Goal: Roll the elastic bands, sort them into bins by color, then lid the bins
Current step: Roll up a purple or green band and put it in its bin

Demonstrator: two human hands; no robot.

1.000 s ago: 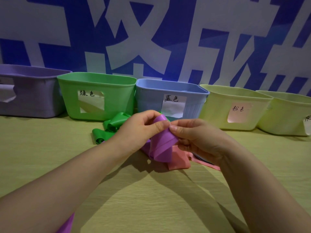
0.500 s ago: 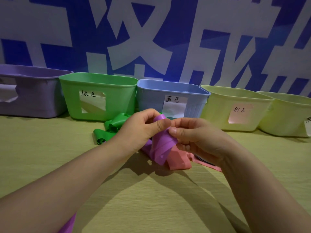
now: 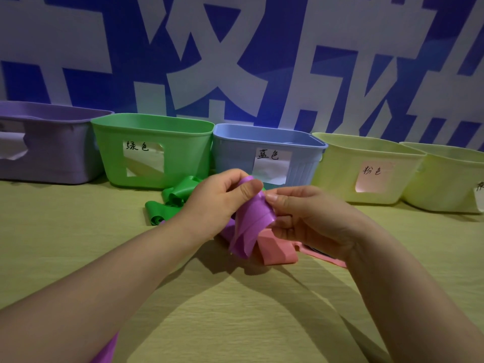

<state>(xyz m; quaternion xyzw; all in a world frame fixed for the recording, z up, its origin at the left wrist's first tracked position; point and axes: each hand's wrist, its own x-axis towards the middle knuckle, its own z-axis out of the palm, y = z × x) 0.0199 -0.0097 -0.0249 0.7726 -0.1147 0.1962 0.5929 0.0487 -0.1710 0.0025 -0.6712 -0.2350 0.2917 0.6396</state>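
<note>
1. The step in hand looks like rolling: both hands work a purple band (image 3: pixel 251 218) held up just above the worktop (image 3: pixel 235 310), in front of the blue bin (image 3: pixel 267 148).
2. The left hand (image 3: pixel 217 203) is closed on the band's upper end, its thumb pressed flat on the purple strip. The right hand (image 3: pixel 309 218) pinches the same end from the other side, fingertips meeting the left thumb.
3. The band is only partly wound; its loose lower part hangs down and touches the pile below.
4. A pink band (image 3: pixel 277 248) lies unrolled under the hands, and a green band (image 3: pixel 172 200) lies crumpled by the foot of the green bin (image 3: pixel 152 150).
5. Sorting seems barely begun, and no lids are in view.
6. The next move calls for keeping the coil tight while feeding in the hanging tail, then carrying the roll to the purple bin (image 3: pixel 47 145) at far left.
7. The thin, stretchy strip will likely spring open if the pinch slackens.
</note>
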